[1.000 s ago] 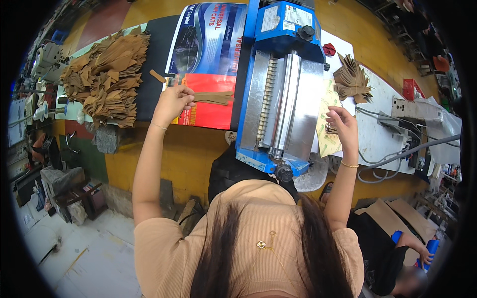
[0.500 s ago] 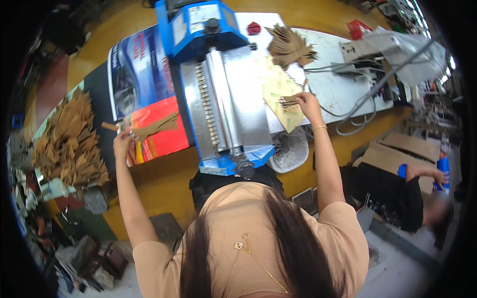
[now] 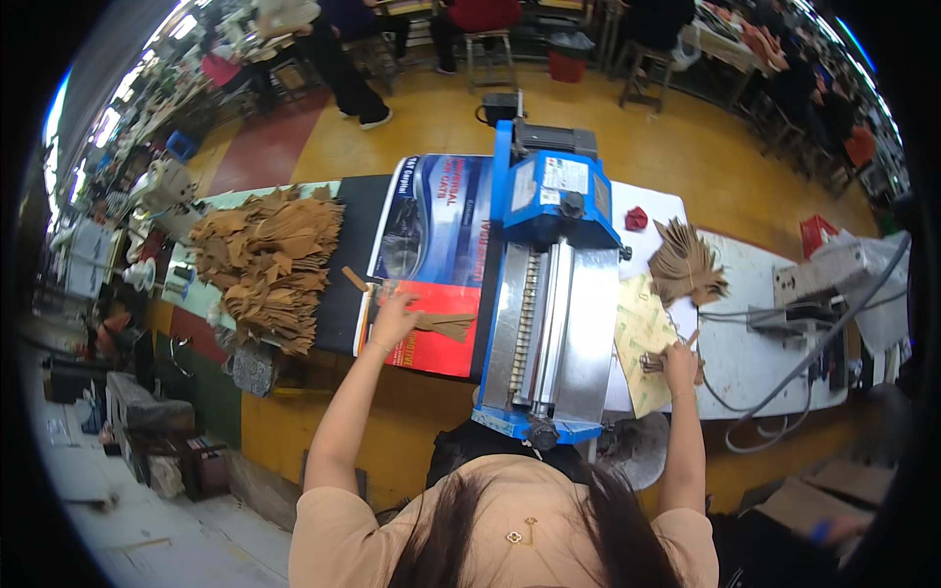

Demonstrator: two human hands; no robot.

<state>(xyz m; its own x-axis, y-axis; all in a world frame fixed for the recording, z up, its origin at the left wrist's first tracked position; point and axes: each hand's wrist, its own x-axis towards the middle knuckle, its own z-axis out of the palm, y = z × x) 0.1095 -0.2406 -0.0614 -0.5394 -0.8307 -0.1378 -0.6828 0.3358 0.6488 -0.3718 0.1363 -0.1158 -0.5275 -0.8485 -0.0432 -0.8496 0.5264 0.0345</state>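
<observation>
My left hand (image 3: 395, 319) reaches over the red printed sheet, with its fingers apart at the near end of a small fan of brown leather strips (image 3: 449, 325). Just beyond that hand, one loose brown strip (image 3: 354, 278) lies at the sheet's edge. To the right, my right hand (image 3: 678, 367) is closed on a small bunch of brown strips (image 3: 650, 364) over yellow patterned paper (image 3: 639, 323). Between my hands stands a blue machine (image 3: 551, 201) with a long shiny metal roller (image 3: 555, 314).
A big heap of brown leather pieces (image 3: 265, 260) covers the table's left end. A fanned brown bundle (image 3: 688, 265) and a small red object (image 3: 636, 218) lie right of the machine. A grey cable (image 3: 833, 338) loops off the right edge. People sit beyond the yellow floor.
The view has swung, so the table sits further right and lower. My left hand has moved rightward over the red sheet, closer to the strips. My right hand stays by the yellow paper.
</observation>
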